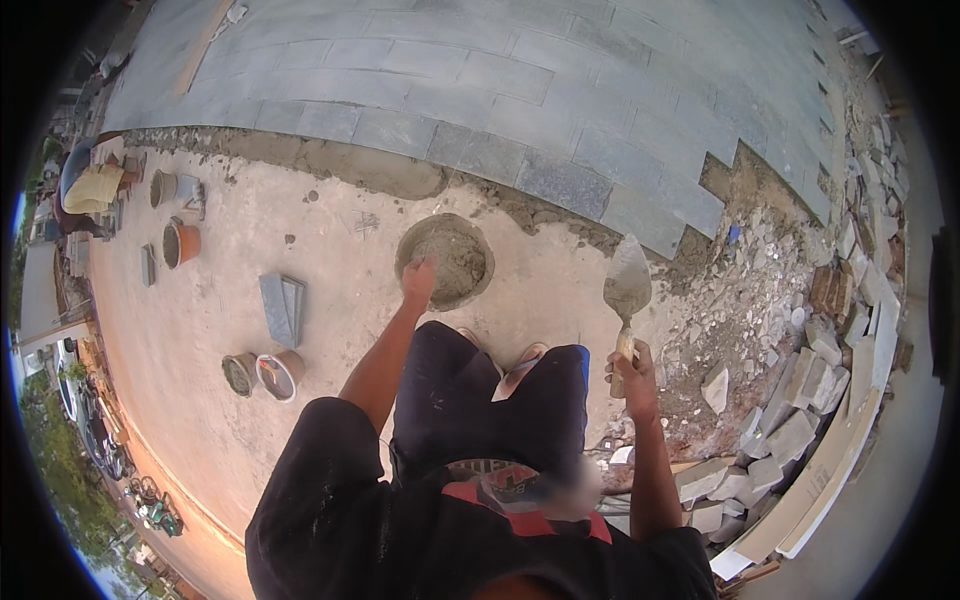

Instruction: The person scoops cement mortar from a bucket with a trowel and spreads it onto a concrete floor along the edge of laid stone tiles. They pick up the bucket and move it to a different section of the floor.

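**Black shirt (340,510) up close, trowel (627,285) in the right hand (633,382)**

From here I see the person's dark trousers (450,400) just beyond the shirt. The right hand is wrapped round the trowel's wooden handle, the smeared blade pointing away, over the ground just short of the grey paving (480,75). The left hand (419,280) is at the near-left rim of a round bucket (487,275) holding wet mortar (452,250); its fingers look curled, but I can't tell whether they grasp anything. Stacked grey slabs (282,308) lie off to the left, broken rubble (755,330) to the right.
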The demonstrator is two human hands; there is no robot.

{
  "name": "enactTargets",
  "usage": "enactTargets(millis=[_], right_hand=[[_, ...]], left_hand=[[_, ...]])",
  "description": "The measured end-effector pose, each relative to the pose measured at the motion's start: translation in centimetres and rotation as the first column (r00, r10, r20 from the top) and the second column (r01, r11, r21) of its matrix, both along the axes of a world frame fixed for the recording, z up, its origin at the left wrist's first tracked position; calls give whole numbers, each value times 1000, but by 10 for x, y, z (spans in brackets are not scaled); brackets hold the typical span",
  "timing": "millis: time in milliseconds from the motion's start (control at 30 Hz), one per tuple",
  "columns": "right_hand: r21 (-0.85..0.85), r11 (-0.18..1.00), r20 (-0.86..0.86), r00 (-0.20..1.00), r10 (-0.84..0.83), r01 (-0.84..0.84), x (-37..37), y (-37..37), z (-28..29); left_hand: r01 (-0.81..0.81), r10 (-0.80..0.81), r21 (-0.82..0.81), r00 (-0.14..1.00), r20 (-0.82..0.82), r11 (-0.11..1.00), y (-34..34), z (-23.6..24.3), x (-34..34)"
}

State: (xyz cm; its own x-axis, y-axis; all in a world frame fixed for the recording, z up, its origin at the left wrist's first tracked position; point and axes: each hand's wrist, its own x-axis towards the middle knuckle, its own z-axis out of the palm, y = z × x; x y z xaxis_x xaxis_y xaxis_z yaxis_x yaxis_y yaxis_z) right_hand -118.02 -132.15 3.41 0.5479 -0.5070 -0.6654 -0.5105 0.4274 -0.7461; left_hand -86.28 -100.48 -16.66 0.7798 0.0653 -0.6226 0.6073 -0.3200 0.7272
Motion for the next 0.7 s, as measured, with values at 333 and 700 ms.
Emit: enactTargets(millis=[333,700], right_hand=[[-509,132,-496,415,763,-851,112,24,-257],[-651,-471,-676,173,716,-596,187,100,-306]], left_hand=[[18,-19,8,991,135,1000,21,-136,-84],[-346,73,746,925,373,569,88,-257,-49]])
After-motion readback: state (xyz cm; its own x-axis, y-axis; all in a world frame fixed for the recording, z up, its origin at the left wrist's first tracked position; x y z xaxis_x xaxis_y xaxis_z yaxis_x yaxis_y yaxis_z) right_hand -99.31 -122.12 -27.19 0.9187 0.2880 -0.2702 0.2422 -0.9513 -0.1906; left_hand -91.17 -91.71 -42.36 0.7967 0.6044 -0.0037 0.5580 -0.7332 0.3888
